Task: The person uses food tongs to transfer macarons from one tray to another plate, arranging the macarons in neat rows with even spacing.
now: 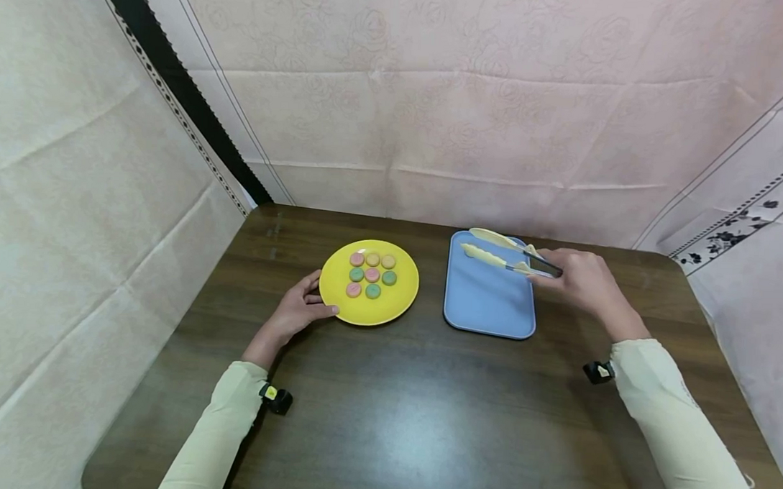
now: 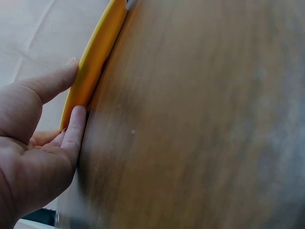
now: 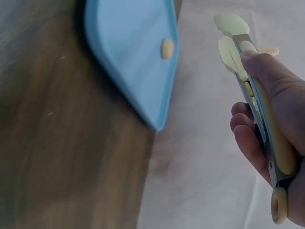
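My left hand (image 1: 296, 309) pinches the left rim of a round yellow plate (image 1: 403, 277), thumb on top and other fingers at its edge. In the left wrist view the plate (image 2: 95, 52) shows edge-on. On it lie several small round macaron-like pieces (image 1: 372, 275) in pink, green and pale yellow. My right hand (image 1: 581, 280) grips kitchen tongs (image 1: 484, 256) with cream-coloured tips, held above a blue rectangular tray (image 1: 489, 305). The tips stand apart with nothing visible between them. One pale yellow piece (image 3: 167, 48) lies on the tray in the right wrist view; the tongs hide it in the head view.
Plate and tray stand side by side on a dark brown wooden table (image 1: 386, 402), with a gap of bare wood between them. Pale patterned cloth (image 1: 434, 131) hangs behind the table's far edge and at both sides. A small black device is strapped to each wrist.
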### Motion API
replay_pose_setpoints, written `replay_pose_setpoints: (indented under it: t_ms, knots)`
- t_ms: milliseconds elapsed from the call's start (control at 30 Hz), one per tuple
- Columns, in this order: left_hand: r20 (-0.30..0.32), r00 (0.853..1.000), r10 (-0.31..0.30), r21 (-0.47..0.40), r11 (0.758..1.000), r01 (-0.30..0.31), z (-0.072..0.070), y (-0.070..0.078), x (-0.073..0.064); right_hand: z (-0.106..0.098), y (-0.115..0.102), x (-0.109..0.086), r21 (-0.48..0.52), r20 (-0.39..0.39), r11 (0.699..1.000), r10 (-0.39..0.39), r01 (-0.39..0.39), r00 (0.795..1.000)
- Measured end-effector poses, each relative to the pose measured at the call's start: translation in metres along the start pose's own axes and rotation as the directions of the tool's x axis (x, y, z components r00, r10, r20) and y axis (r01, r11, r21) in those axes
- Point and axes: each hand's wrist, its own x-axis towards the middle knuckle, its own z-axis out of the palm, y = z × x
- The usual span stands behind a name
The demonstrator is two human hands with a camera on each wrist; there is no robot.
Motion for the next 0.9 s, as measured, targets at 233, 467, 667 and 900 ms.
replay_pose_setpoints:
  t_ms: [233,467,667,900]
  knots:
    - [0.001,1.000,0.007,0.005,1.000,-0.007,-0.001,-0.001,-0.001,0.012,0.014,-0.005,0.005,0.069,0.998,0.057,-0.057,0.996]
    - [0.001,1.000,0.015,-0.001,1.000,-0.015,0.000,-0.004,0.000,0.022,0.023,-0.006,0.027,0.080,0.996,0.078,-0.081,0.994]
    - [0.000,1.000,0.014,-0.002,1.000,-0.014,0.000,-0.002,-0.001,0.029,0.027,-0.004,0.037,0.114,0.991,0.121,-0.126,0.986]
    - [0.002,1.000,0.011,0.003,1.000,-0.011,-0.001,-0.007,0.004,0.039,0.033,-0.002,0.046,0.113,0.993,0.099,-0.105,0.989]
